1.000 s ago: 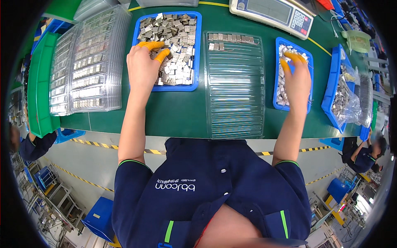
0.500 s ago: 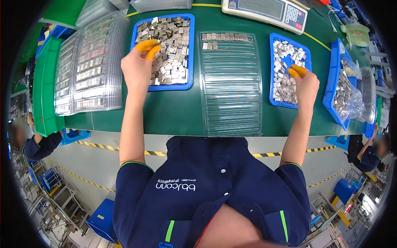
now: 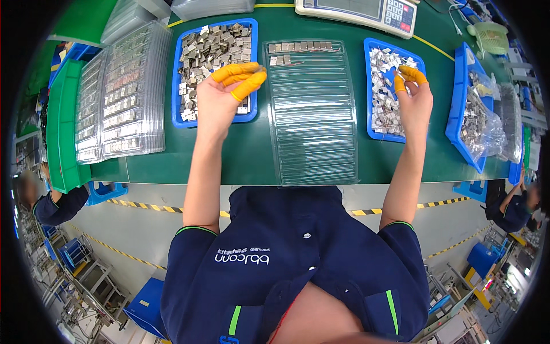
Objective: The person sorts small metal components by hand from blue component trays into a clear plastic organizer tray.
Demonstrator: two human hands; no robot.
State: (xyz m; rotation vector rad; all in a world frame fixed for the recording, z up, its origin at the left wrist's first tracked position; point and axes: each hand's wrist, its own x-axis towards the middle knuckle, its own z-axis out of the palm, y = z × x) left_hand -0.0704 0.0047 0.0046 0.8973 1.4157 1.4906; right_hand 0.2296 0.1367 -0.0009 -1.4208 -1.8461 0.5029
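Left hand (image 3: pixel 220 103) has swung from mid-pile to the 3 o'clock edge of my 11 o'clock blue bin (image 3: pixel 255 46), pinching what looks like a small metal piece (image 3: pixel 262 70). At 12 I've got the clear ribbed tray (image 3: pixel 312 123), metal blocks (image 3: pixel 306 47) along its far end. Right hand (image 3: pixel 415 103) is curled over the white-parts bin (image 3: pixel 385 137) at 1; can't tell from my feed if it's gripping anything. Farthest out, a scale (image 3: pixel 355 20) between 12 and 1.
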